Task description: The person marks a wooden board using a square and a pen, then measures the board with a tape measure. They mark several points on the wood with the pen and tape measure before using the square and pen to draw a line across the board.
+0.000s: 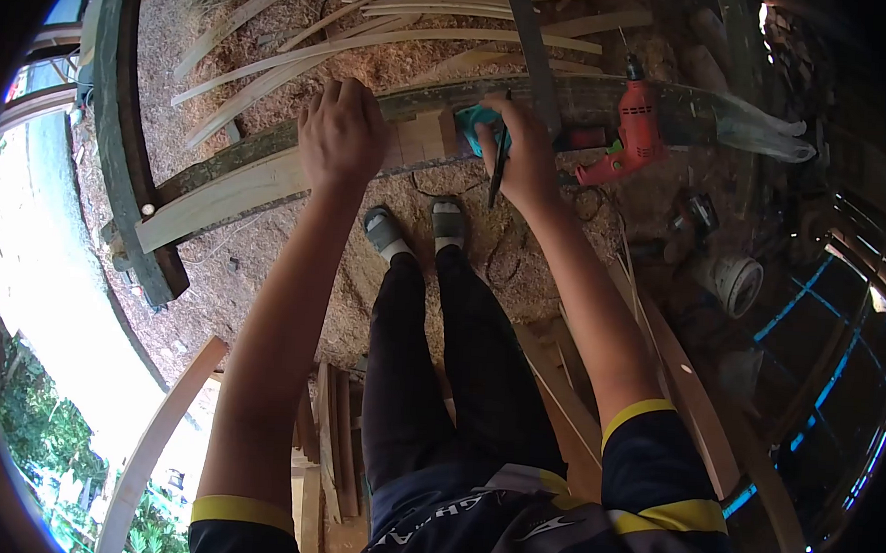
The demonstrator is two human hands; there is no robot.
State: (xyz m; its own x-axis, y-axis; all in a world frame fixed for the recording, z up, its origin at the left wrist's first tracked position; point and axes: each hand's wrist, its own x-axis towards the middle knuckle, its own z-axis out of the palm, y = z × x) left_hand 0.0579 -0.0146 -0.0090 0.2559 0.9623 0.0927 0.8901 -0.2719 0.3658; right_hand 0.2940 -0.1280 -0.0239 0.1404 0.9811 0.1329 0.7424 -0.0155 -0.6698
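Note:
My left hand (344, 136) is closed, its fingers curled over the pale wooden board (232, 193); whatever lies under the fingers is hidden. The board rests along a long, rough wooden beam (203, 171). To the right, my right hand (525, 159) is closed around a slim dark pencil (499, 164) that points back toward my feet. Beside its thumb and fingertips sits a teal object (471, 130), partly covered by the hand. Short wooden blocks (425, 135) stand on the beam between my two hands.
A red power drill (638, 132) with a bit lies right of my right hand. Near it, a flat metal bar (533, 51) crosses the beam. Thin wooden strips (375, 41) lie on the shavings-covered ground. A heavy post (126, 110) stands left; a white bucket (738, 284) is at right.

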